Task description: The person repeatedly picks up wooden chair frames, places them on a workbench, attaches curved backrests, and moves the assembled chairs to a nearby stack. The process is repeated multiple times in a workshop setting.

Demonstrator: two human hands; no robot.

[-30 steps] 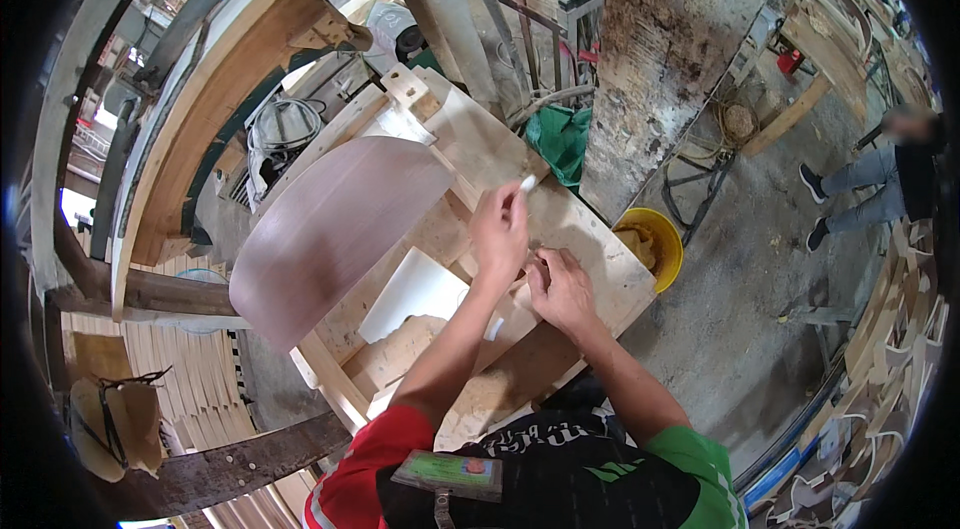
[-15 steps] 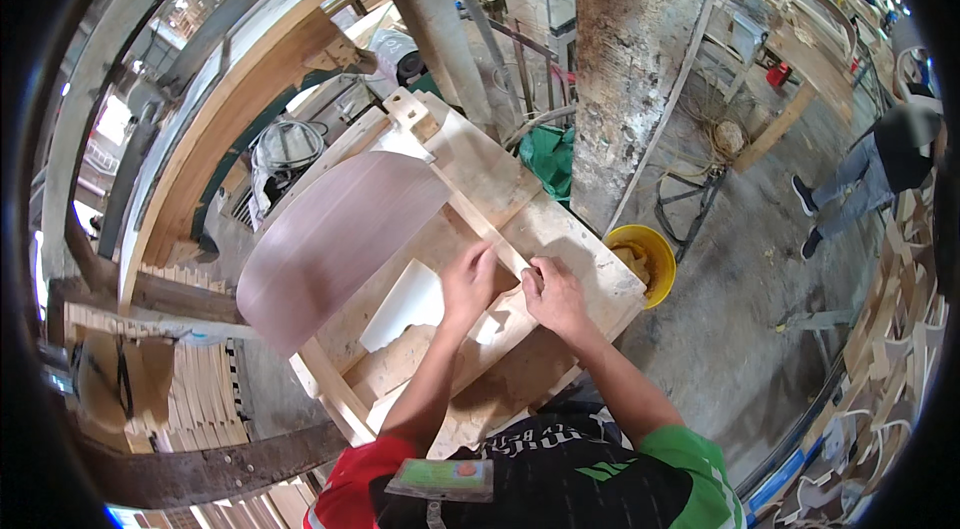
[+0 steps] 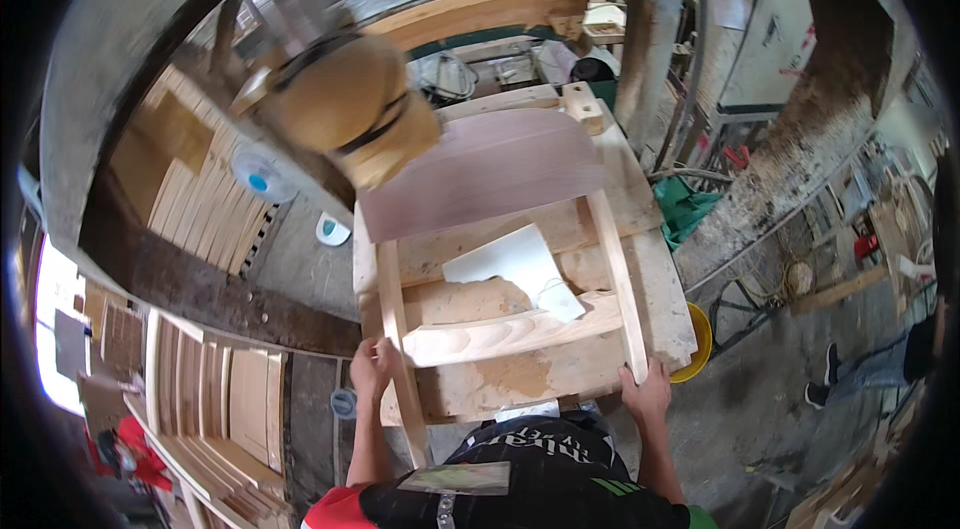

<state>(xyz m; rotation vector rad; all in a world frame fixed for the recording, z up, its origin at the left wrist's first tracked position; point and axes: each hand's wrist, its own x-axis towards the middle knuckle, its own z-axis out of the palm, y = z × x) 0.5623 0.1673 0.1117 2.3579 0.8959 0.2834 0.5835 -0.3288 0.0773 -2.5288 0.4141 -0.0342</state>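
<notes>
A pale wooden chair-back frame lies on the workbench [image 3: 655, 314] before me. It has a left side rail [image 3: 392, 299], a right side rail [image 3: 618, 274] and a curved crossbar [image 3: 515, 331] between them. At its far end sits a broad purplish-brown curved panel [image 3: 490, 172]. My left hand [image 3: 370, 371] is closed at the left rail's outer edge, fingers curled. My right hand [image 3: 647, 393] is closed round the near end of the right rail. A torn white sheet [image 3: 518, 264] lies inside the frame, its tip over the crossbar.
A strapped brown padded object [image 3: 345, 99] rises at the panel's left. A drilled wooden block [image 3: 582, 107] is at the bench's far corner. A yellow bucket [image 3: 697, 344] stands right of the bench, a rusty post [image 3: 780, 149] beyond. Stacked wooden parts [image 3: 215, 389] fill the left.
My hands, close together at the right rail and crossbar before, are now apart, one at each side rail. The view has turned left, so the frame now points straight away from me.
</notes>
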